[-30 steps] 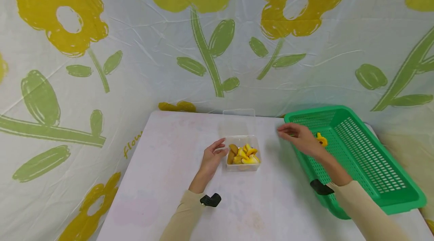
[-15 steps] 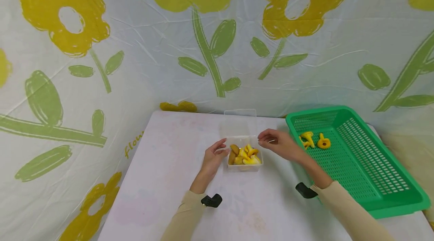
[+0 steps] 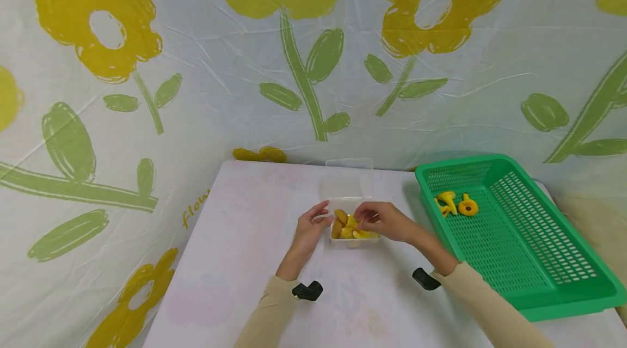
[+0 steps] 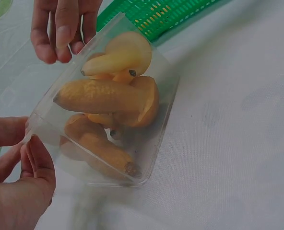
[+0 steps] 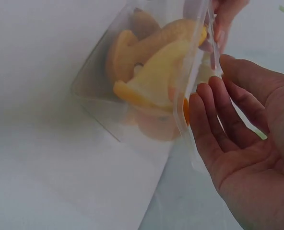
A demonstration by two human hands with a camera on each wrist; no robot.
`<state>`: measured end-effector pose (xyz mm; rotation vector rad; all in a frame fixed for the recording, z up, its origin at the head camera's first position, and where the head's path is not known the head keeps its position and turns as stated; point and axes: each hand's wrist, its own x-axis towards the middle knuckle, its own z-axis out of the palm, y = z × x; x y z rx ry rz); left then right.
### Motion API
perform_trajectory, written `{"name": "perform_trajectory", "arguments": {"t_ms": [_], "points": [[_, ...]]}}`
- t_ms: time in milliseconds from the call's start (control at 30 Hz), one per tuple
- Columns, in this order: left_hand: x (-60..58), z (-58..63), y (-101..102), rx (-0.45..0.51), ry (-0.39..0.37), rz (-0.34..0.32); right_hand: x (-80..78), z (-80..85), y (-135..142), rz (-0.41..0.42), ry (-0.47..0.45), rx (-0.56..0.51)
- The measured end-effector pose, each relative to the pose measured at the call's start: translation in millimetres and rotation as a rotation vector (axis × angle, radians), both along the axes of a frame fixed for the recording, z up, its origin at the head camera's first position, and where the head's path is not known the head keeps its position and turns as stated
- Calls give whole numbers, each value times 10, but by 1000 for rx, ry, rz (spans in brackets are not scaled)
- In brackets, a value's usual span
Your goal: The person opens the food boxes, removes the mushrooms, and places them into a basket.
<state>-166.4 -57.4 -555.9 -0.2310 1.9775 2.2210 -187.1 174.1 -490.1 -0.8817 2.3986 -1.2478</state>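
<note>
A clear plastic box (image 3: 338, 245) with its lid (image 3: 349, 175) folded back holds several yellow and brownish mushrooms (image 3: 340, 217). At its left side, my left hand (image 3: 307, 228) pinches the rim between thumb and fingertips. Above the box's right half is my right hand (image 3: 387, 221), fingers loosely bent and pointing down at the mushrooms; it covers some of them in the head view. Nothing shows between those fingers in the right wrist view, where the fingertips (image 5: 195, 103) are right at the rim. Through the wall, a thick brown mushroom (image 4: 101, 96) lies below a paler one (image 4: 127, 52).
To the right stands a green slotted basket (image 3: 578, 309), with several yellow mushrooms (image 3: 468, 206) at its far left end. A flower-printed cloth (image 3: 215, 92) hangs behind the white table (image 3: 245, 217).
My right hand has moved left from the basket's edge to over the box, uncovering the basket's mushrooms. The left hand has stayed at the box's rim.
</note>
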Motion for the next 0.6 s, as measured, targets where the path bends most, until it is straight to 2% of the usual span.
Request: {"name": "perform_trajectory", "arguments": {"t_ms": [33, 100, 300, 600], "points": [[-19, -60, 0, 3, 1, 2, 0, -16, -13, 8, 2, 0], [-22, -67, -1, 7, 3, 2, -3, -46, -44, 24, 6, 1], [-25, -57, -7, 10, 28, 5, -10, -106, -177, 76, 2, 11], [-11, -34, -5, 2, -1, -6, -36, -166, -308, 128, 63, 85]]}}
